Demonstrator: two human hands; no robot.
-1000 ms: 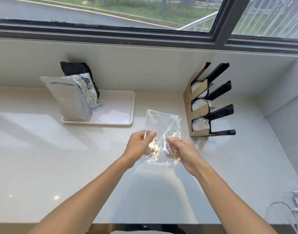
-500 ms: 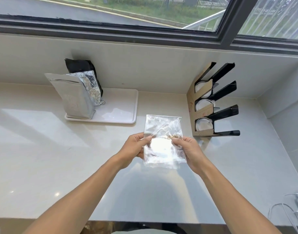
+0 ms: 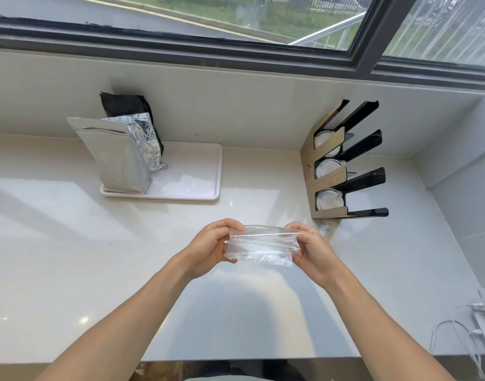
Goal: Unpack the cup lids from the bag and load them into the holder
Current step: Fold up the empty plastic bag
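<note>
Both hands, left hand [image 3: 208, 250] and right hand [image 3: 312, 250], pinch the folded bag [image 3: 262, 247] above the counter [image 3: 70, 243].

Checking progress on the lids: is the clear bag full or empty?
Apparently empty: the clear bag looks flat and see-through between left hand and right hand.

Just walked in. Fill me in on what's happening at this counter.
A person holds a clear, crinkly plastic bag above the pale countertop, left hand at one end, right hand at the other. It looks folded flat; whether anything remains inside is unclear. To the right, the black-and-cardboard lid holder already has white round cup lids in three slots.
</note>
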